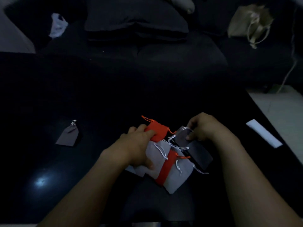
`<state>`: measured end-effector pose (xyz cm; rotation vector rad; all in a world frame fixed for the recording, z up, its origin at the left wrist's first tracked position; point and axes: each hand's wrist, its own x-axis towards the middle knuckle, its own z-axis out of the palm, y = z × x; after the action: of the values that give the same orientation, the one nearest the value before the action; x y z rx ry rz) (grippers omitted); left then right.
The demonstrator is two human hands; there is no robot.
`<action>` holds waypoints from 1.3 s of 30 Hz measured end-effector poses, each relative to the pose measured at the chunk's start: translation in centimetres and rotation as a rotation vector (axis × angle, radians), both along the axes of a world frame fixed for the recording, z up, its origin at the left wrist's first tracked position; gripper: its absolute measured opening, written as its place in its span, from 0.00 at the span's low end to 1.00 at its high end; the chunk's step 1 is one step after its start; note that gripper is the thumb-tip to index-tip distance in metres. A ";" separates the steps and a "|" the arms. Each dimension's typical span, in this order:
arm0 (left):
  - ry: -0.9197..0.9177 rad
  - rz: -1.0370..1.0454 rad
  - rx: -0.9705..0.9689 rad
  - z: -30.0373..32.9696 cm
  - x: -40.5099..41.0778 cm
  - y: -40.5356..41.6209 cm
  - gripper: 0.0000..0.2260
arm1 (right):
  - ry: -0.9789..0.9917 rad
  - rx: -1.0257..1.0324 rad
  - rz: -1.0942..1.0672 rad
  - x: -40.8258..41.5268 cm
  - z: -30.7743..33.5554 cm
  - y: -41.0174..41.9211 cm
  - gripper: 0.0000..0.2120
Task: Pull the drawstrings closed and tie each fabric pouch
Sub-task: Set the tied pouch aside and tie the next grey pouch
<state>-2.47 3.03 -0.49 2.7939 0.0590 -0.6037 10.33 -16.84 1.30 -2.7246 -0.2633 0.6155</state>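
Note:
A pile of small fabric pouches lies near the front of the dark table (98, 104). An orange pouch (158, 131) is at the top, a light grey pouch (157, 150) sits below it, and another orange pouch (167, 167) is half covered. My left hand (139, 145) rests on the pile, fingers touching the top orange pouch, thumb on the grey one. A dark grey pouch (182, 136) with white drawstrings is pinched at its top by my right hand (203, 126). A tied dark grey pouch (68, 136) lies apart at the left.
A dark sofa with a cushion (136, 17) stands behind the table. On the sofa's right end sits a beige drawstring bag (250, 22). A white strip (264, 133) lies on the table's right edge. White crumpled material (58, 25) is at the back left.

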 end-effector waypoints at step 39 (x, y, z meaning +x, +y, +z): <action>-0.739 0.749 -1.407 4.1 2.3 0.0 0.18 | 0.324 1.194 -0.104 -3.1 5.0 3.7 0.14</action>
<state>-0.16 3.06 3.62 1.2876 0.3398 0.4649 7.20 -13.14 6.25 -1.4652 -0.2775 0.5828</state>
